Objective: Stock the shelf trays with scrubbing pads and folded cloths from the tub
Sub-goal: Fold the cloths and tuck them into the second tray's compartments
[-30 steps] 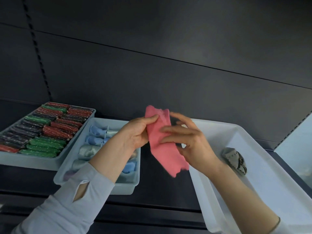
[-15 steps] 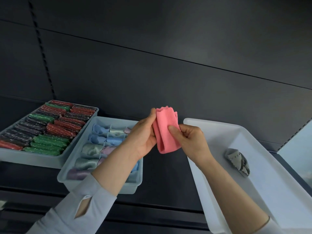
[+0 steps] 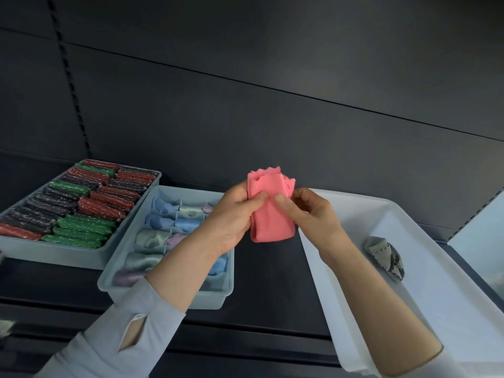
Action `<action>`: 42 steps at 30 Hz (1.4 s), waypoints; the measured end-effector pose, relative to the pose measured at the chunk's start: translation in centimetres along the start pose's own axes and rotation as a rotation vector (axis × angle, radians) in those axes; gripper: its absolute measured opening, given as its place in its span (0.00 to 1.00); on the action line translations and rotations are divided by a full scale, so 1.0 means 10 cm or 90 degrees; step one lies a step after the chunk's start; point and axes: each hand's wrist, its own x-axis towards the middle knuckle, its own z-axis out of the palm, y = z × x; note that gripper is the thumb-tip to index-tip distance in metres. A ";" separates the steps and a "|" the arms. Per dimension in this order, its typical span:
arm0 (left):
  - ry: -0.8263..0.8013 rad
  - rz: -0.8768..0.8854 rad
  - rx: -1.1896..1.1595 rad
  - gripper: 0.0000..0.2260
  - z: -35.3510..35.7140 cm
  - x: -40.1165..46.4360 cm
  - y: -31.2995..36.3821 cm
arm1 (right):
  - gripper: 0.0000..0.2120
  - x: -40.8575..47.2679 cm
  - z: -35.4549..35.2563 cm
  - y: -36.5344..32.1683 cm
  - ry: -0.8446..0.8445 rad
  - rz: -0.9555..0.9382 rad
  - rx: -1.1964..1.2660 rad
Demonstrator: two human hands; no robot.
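Observation:
A pink cloth (image 3: 270, 214), folded into a narrow strip, hangs in the air between my hands above the dark shelf. My left hand (image 3: 231, 216) pinches its left edge with thumb and fingers. My right hand (image 3: 308, 214) pinches its right edge. A grey cloth (image 3: 386, 255) lies crumpled in the white tub (image 3: 425, 301) on the right. To the left stands a divided blue tray (image 3: 174, 290) with rolled blue, grey and lilac cloths. Further left, a second tray (image 3: 54, 252) is packed with red, green and black scrubbing pads (image 3: 81, 203).
The dark shelf (image 3: 267, 282) shows between the cloth tray and the tub. A dark back panel (image 3: 272, 105) rises behind the trays. My left forearm crosses over the near right part of the cloth tray.
The pink cloth went from hanging open and long to a doubled, shorter fold. Both hands have drawn closer together on it and stayed at about the same height.

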 end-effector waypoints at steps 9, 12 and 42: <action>0.011 -0.009 0.086 0.09 -0.09 -0.08 0.07 | 0.14 0.03 -0.01 -0.02 -0.105 0.018 0.074; 0.047 0.014 0.150 0.10 -0.16 -0.12 0.07 | 0.04 0.02 0.07 -0.02 -0.081 0.007 0.096; 0.073 -0.178 0.091 0.09 -1.35 -0.45 0.26 | 0.17 0.07 1.19 0.10 -0.101 -0.080 -0.024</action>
